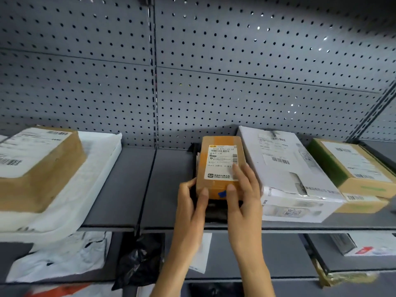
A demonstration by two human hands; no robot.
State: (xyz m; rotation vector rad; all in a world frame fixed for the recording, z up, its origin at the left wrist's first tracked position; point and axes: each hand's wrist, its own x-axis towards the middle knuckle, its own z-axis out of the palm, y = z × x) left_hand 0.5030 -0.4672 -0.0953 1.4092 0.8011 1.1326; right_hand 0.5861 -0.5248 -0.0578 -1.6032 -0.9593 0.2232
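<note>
A small brown cardboard parcel (pixel 218 185) with a white shipping label lies on top of a black package (pixel 216 211) in the middle of the grey shelf (pixel 132 189). My left hand (pixel 190 202) holds its near left corner, thumb on the front edge and fingers curled round the left side. My right hand (pixel 244 189) rests on the parcel's near right part, fingers stretched over the label and thumb on the front edge beside a blue mark.
A white box (pixel 285 168) stands right of the parcel, with a brown and green carton (pixel 355 168) beyond it. At left a brown carton (pixel 36 166) lies on a white mailer (pixel 94 179). Pegboard backs the shelf. Poly bags fill the shelf below.
</note>
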